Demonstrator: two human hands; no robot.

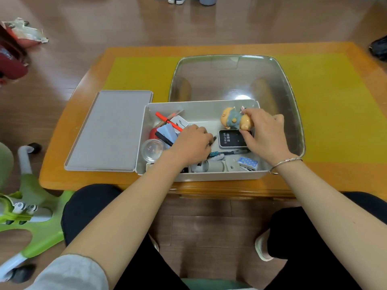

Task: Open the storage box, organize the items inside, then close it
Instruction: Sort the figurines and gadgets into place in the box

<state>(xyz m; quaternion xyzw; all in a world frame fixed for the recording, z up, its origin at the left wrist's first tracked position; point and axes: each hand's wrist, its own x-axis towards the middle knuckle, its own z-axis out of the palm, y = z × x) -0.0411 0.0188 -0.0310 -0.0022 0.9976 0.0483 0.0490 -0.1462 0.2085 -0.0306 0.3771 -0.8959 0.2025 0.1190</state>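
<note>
Both forearms are extended from the near edge of the tabletop (326,105) into the open storage box (201,176), which is set at the middle of that near edge. In the head view, the left hand (191,144) is lowered among the clutter at the box's centre; its fingers are curled, but whether anything is held in its grip cannot be told. A small toy figure (232,120) is gripped by the right hand (267,131) near the box's far right corner, just above a black Wi-Fi device (232,139).

An orange pen (168,121), a blue card (167,132) and a clear round cup (152,149) are seen heaped at the box's left end, with a blue dotted clip (248,163) along its near wall. The grey lid (111,130) is laid flat just left of the box, and a large clear tub (236,76) is placed behind it.

Opening is judged done; sorting appears to be under way, with most items unordered, and closing is not yet done.
</note>
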